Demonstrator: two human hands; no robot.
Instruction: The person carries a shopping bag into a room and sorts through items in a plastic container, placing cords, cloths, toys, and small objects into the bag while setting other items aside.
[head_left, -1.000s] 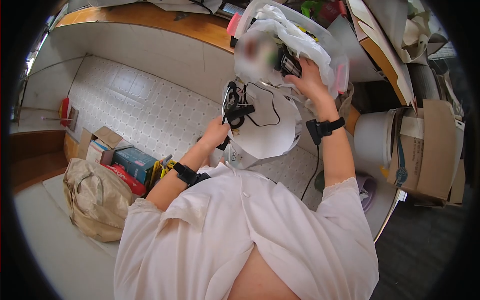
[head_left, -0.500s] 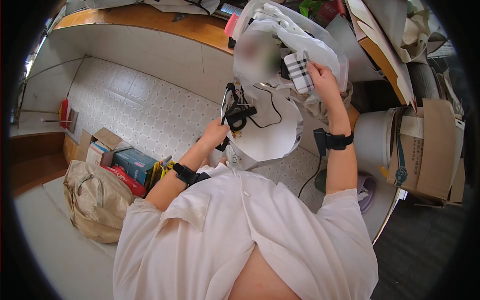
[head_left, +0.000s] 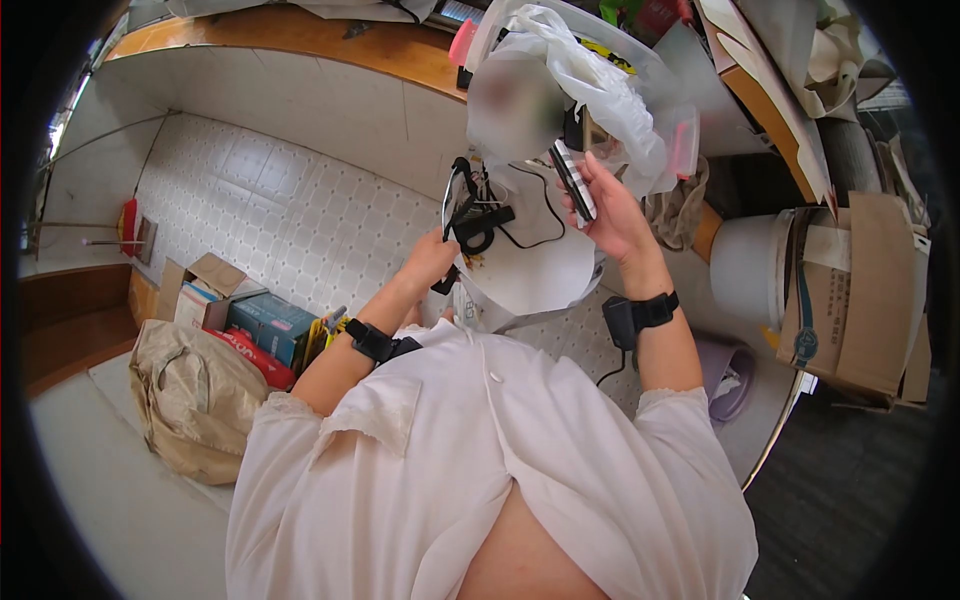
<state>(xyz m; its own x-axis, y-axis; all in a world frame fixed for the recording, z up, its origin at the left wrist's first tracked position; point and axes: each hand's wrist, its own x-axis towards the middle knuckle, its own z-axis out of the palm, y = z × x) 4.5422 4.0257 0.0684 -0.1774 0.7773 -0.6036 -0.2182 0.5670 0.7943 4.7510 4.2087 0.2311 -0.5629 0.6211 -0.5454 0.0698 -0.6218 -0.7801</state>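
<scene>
My right hand grips a small flat rectangular object with a black-and-white plaid face, turned nearly edge-on. Its exact kind does not show. The hand is above the right part of an open white bag. My left hand is closed on the left edge of that bag. Inside the bag, close to the left fingers, lie black cords and other dark pieces. Beyond the right hand, a translucent plastic tub holds a crumpled white plastic bag and mixed items; part of it is blurred.
Small boxes and a tan bag stand on the left. On the right are a white bucket, cardboard boxes and a purple bin. A wooden ledge runs along the back.
My right hand has drawn the plaid object from the tub toward the white bag and tilted it edge-on. The tub's plastic bag has shifted. My left hand stays at the bag's edge.
</scene>
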